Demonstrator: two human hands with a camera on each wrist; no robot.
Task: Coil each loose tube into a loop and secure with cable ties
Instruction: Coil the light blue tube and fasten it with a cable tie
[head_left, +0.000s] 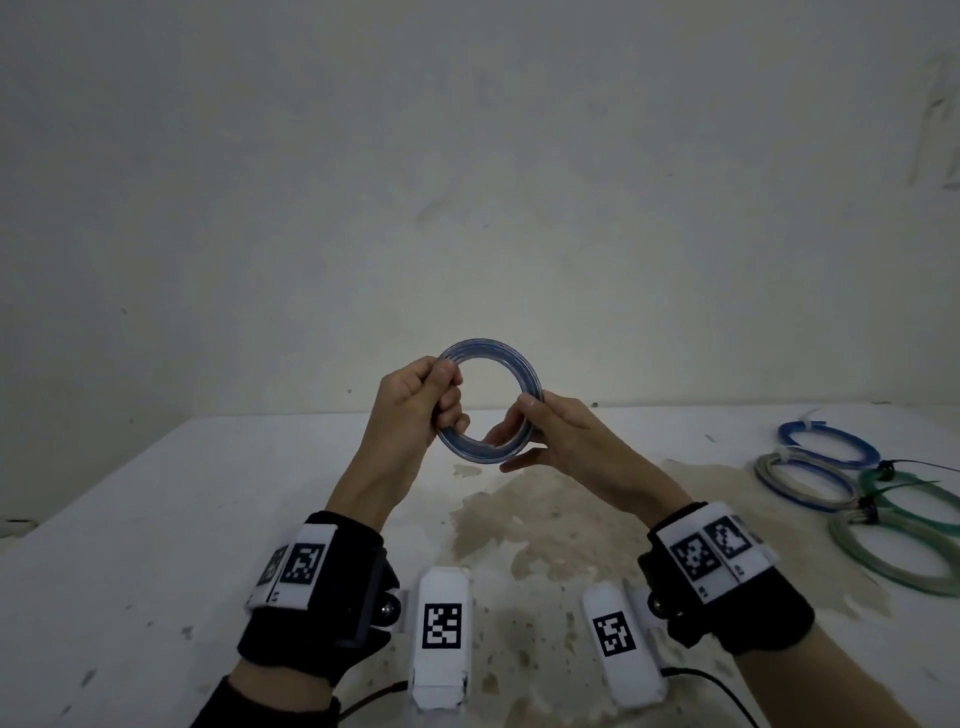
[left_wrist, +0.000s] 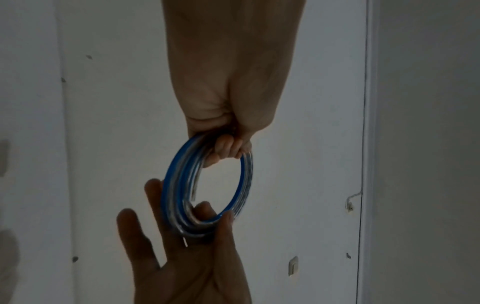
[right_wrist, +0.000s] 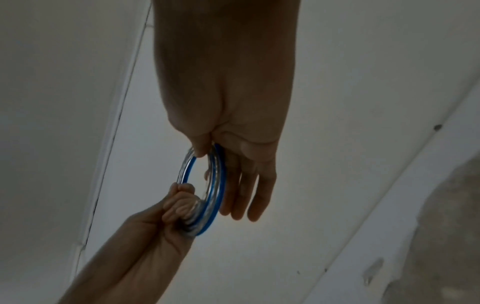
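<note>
Bare pale wall behind a stained white table. Both hands raised above it, holding one blue-and-clear tube coil upright between them. Left hand fisted round the coil's left side, fingers curled through the ring. Right hand loosely spread: thumb on the coil's right edge, fingers nearly straight, lying along its far face. No tie visible on this coil. Four tied coils lie overlapping at the table's right edge.
</note>
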